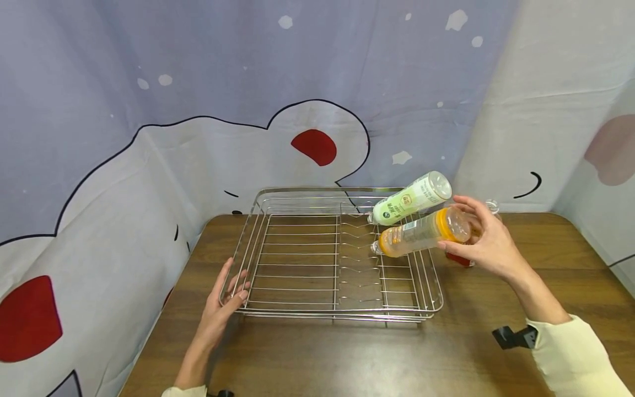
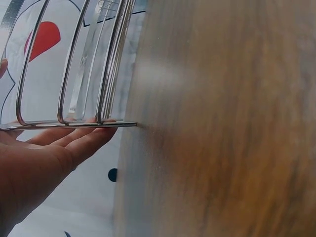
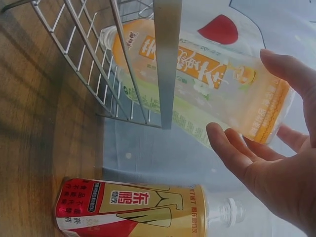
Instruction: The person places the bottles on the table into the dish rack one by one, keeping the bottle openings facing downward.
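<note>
Orange-labelled bottle [image 1: 419, 237] is clamped in fingers of right hand [image 1: 491, 245], near green-labelled bottle [image 1: 409, 201] and red-and-gold bottle [image 3: 131, 210]; wire rack [image 1: 307, 315] is touched by left hand [image 1: 215, 313], fingers apart.

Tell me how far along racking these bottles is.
Looks done: green bottle, leaning neck-down in the rack, unheld. Under way: orange bottle, neck inside the rack, right hand around its base. Probably remaining: red and gold bottle, standing on the table.
</note>
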`<state>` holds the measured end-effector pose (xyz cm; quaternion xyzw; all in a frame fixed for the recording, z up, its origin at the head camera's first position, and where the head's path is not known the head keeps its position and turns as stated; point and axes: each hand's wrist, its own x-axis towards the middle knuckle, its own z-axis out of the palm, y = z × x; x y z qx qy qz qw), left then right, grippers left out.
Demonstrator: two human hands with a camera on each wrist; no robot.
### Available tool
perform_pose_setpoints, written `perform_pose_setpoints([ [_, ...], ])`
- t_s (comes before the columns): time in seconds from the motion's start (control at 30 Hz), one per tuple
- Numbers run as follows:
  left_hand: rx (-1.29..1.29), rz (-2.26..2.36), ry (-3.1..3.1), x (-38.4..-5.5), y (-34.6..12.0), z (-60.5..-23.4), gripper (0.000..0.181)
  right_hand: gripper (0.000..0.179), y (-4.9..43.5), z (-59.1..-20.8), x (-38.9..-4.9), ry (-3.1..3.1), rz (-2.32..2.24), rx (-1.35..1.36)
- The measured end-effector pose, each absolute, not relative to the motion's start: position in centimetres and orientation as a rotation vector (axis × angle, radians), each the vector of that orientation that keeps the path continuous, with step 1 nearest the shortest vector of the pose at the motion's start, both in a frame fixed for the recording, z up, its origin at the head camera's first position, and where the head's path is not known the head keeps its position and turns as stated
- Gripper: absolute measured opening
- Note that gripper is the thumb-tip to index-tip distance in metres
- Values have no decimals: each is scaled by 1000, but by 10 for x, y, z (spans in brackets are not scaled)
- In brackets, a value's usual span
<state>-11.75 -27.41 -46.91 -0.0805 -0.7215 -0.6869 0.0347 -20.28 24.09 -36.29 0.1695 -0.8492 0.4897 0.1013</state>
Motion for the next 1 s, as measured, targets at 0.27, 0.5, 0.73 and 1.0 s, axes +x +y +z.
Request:
perform_pose_setpoints([
  [0.27,-250,-2110,-2214,-118,-274,-468,78,92,243,-368,-201,-2494,1482,519],
  [0.5,-244,-2109,-2217,-118,-274,-469,78,95,257,-365,-192,-2488,1489,505],
  [0.73,-254,-2117,-2217,-118,-274,-468,78,90,289,-357,-178,-2203,1779,515],
  [1.0,-242,-2114,-2219,-117,-274,-468,77,72,314,-376,-184,-1993,1908,263],
])
